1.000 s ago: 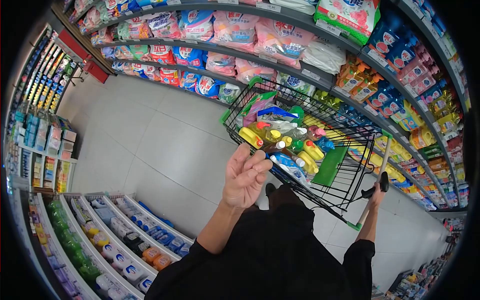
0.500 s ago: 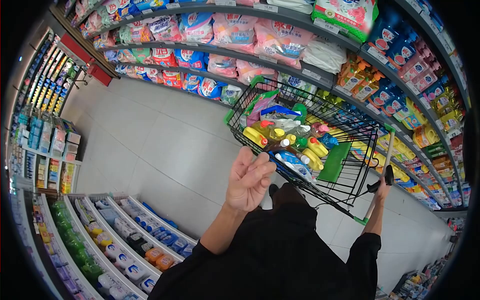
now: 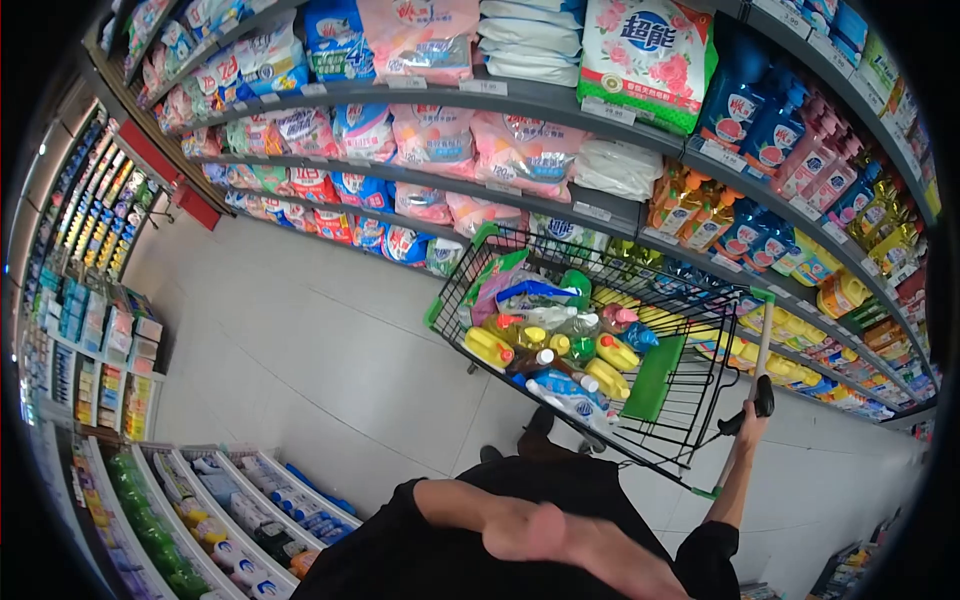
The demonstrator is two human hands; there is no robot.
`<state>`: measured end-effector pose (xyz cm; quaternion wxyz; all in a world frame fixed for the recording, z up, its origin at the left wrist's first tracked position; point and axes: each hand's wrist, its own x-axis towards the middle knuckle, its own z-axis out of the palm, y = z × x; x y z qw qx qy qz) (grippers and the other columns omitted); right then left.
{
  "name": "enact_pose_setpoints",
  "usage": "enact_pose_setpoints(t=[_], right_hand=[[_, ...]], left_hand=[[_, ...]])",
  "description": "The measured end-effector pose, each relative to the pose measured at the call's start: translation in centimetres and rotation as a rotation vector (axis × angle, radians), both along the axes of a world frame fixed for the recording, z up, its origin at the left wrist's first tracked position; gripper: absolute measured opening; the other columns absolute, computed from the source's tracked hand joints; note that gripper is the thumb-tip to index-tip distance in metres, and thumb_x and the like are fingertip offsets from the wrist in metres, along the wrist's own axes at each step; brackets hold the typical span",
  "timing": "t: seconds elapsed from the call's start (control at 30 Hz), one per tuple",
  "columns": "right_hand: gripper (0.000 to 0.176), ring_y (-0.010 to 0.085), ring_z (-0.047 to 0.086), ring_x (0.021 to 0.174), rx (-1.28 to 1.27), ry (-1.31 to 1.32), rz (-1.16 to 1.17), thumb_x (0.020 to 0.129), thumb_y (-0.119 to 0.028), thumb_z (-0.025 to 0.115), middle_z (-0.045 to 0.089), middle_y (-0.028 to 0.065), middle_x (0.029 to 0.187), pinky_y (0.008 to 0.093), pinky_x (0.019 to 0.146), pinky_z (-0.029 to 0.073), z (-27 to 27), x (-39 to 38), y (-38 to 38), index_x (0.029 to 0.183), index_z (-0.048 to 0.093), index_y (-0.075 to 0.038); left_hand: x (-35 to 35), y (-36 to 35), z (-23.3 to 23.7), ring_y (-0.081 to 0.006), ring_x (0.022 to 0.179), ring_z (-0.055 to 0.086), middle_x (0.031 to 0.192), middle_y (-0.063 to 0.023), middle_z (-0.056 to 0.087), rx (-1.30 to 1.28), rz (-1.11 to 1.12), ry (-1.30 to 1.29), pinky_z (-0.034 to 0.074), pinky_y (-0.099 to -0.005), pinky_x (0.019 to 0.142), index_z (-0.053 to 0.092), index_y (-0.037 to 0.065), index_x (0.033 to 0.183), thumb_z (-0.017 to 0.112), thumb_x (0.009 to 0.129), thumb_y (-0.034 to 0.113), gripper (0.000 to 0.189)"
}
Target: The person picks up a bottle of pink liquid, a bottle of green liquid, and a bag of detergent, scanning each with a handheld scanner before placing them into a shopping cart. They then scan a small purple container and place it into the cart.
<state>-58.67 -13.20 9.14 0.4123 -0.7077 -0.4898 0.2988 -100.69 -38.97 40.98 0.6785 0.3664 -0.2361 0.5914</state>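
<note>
A black wire shopping cart (image 3: 452,288) with green corners stands in a shop aisle ahead of me. It holds several yellow bottles (image 3: 488,346), clear bottles with coloured caps and blue and pink bags. My right hand (image 3: 748,420) is closed around the cart handle (image 3: 762,340), a pale bar with green ends, beside a black grip. My left hand (image 3: 533,530) is low in front of my black shirt. It is motion-blurred and touches nothing I can make out, so I cannot tell how its fingers sit.
Shelves of detergent bags (image 3: 430,135) and bottles (image 3: 780,120) line the far side, close behind the cart. A low shelf of small bottles (image 3: 230,520) runs along my left. Pale tiled floor (image 3: 300,340) stretches away to the left.
My left hand has dropped from in front of the cart down across my chest. The view has tipped upward slightly; the cart sits a little lower and farther left in frame.
</note>
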Motion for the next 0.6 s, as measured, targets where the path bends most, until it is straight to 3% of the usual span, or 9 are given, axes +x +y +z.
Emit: enact_pose_setpoints(t=[0.03,0.17,0.3,0.33,0.4,0.47,0.53,0.57,0.6], right_hand=[[0.028,0.0166,0.053,0.072,0.031,0.002,0.015,0.08,-0.022,0.066,0.058,0.0037,0.077,0.0325,0.067,0.044,-0.2,0.0,-0.2,0.092,0.063,0.002],[0.023,0.0166,0.053,0.079,-0.041,-0.046,-0.012,0.082,-0.014,0.066,0.059,0.0052,0.084,0.0332,0.074,0.045,0.8,-0.3,-0.5,0.096,0.063,0.003],[0.026,0.0173,0.055,0.082,0.061,0.035,-0.052,0.081,-0.012,0.067,0.061,0.0063,0.088,0.0328,0.077,0.046,2.5,-2.3,-1.1,0.1,0.063,0.005],[0.026,0.0173,0.055,0.082,0.056,0.042,-0.044,0.081,-0.012,0.067,0.061,0.0063,0.088,0.0328,0.077,0.046,2.3,-2.0,-0.7,0.1,0.063,0.005],[0.025,0.017,0.055,0.082,0.061,0.021,-0.097,0.081,-0.011,0.066,0.061,0.0064,0.088,0.0325,0.077,0.045,1.0,-1.4,-0.7,0.1,0.063,0.005],[0.025,0.0165,0.053,0.079,0.004,0.117,-0.114,0.081,-0.013,0.066,0.06,0.0056,0.087,0.0324,0.074,0.045,0.3,-0.8,-0.6,0.098,0.063,0.005],[0.026,0.0166,0.053,0.077,-0.048,0.098,-0.079,0.082,-0.016,0.066,0.059,0.0048,0.086,0.0324,0.072,0.044,1.9,-1.8,-0.8,0.099,0.063,0.004],[0.028,0.0164,0.053,0.077,-0.052,0.076,-0.095,0.083,-0.017,0.065,0.059,0.0055,0.085,0.0327,0.071,0.044,-0.4,-0.2,-0.5,0.101,0.063,0.004],[0.028,0.0164,0.053,0.077,-0.052,0.078,-0.113,0.083,-0.017,0.065,0.059,0.0055,0.085,0.0327,0.071,0.044,0.1,-0.7,-0.7,0.101,0.063,0.004]], left_hand=[[0.1,0.8,0.3,-0.0305,0.121,0.057,0.132,-0.029,0.053,-0.002,-0.008,0.012,0.047,-0.0365,0.096,0.062,-0.006,0.121,0.052,0.096,0.03,0.044],[1.0,5.1,1.2,-0.0307,0.133,0.042,0.143,-0.027,0.04,-0.045,-0.507,0.023,0.035,-0.04,0.107,0.041,-0.01,0.134,0.037,0.096,0.048,0.069],[2.3,9.1,1.5,-0.0308,0.144,0.027,0.155,-0.0251,0.026,-0.116,-0.979,0.022,0.023,-0.0436,0.118,0.021,-0.014,0.147,0.022,0.096,0.066,0.095],[3.2,9.7,1.4,-0.0308,0.144,0.027,0.155,-0.0251,0.026,-0.124,-0.971,0.025,0.023,-0.0436,0.118,0.021,-0.014,0.147,0.022,0.096,0.066,0.095],[5.8,10.6,1.0,-0.03,0.145,0.025,0.158,-0.0238,0.019,-0.147,-1.156,-0.212,0.022,-0.0433,0.119,0.01,-0.014,0.149,0.023,0.098,0.064,0.094],[7.6,11.8,1.0,-0.0312,0.145,0.024,0.158,-0.0252,0.017,-0.104,-1.12,-0.187,0.022,-0.0435,0.119,0.008,-0.014,0.148,0.022,0.098,0.062,0.093],[8.8,12.1,2.9,-0.0317,0.145,0.025,0.157,-0.0263,0.018,-0.095,-0.963,-0.512,0.023,-0.0435,0.119,0.008,-0.015,0.148,0.022,0.098,0.063,0.094],[7.0,15.1,1.4,-0.0334,0.143,0.028,0.156,-0.0278,0.021,0.063,-1.028,-0.212,0.025,-0.0447,0.118,0.013,-0.016,0.147,0.022,0.098,0.062,0.092],[6.3,15.9,1.1,-0.0334,0.143,0.028,0.156,-0.0278,0.021,0.06,-1.047,-0.212,0.025,-0.0447,0.118,0.013,-0.016,0.147,0.022,0.098,0.062,0.092]])
